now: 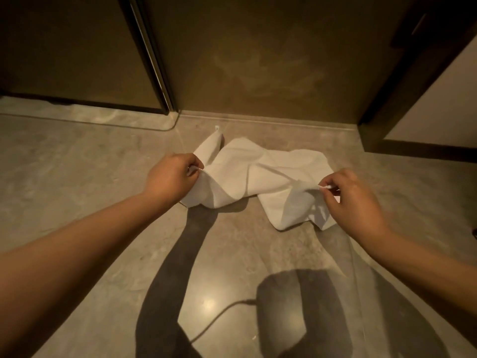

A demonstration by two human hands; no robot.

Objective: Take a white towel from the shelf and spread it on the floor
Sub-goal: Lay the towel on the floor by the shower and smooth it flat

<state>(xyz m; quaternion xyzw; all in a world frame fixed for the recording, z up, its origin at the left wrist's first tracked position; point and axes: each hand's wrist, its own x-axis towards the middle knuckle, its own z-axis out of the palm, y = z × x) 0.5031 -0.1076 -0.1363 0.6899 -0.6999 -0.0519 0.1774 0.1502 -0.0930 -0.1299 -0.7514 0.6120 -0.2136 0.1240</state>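
A white towel (258,174) lies crumpled and partly folded on the grey marble floor (77,177), close to the brown wall. My left hand (171,177) pinches the towel's near left corner between thumb and fingers. My right hand (353,200) pinches the near right corner, lifting the cloth slightly so it stretches between both hands. The far edge of the towel rests on the floor, with a small loop tag sticking up at its far left tip.
A brown wall (258,60) rises just beyond the towel. A dark-framed glass door (77,55) stands at the left with a raised stone sill (103,120). A dark door frame and pale panel (438,99) stand at the right. Shadows of my arms and head fall on the near floor.
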